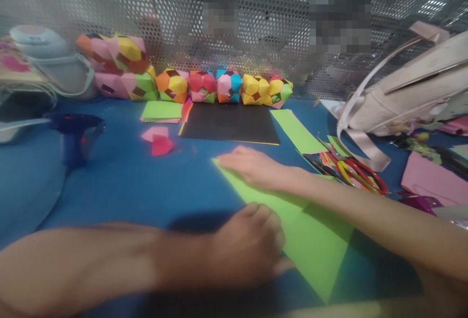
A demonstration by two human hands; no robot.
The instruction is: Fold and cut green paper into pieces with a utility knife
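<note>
A large sheet of green paper (pixel 318 250) lies slantwise on the blue table, partly under both of my arms. At its far left corner, my right hand (pixel 252 164) presses down with the fingers held together and curled on the paper. Nearer to me, my left hand (pixel 252 240) is closed at the paper's left edge, knuckles up and thumb pointing right. Motion blurs this hand, and its palm side is hidden.
Folded-paper balls (pixel 228 86) line the back against a perforated metal screen. Black paper (pixel 230 122), green slips (pixel 161 111), pink pieces (pixel 161 142) and a blue glue gun (pixel 75 135) lie around. Scissors (pixel 360 172) and a pale bag (pixel 402 84) are at right.
</note>
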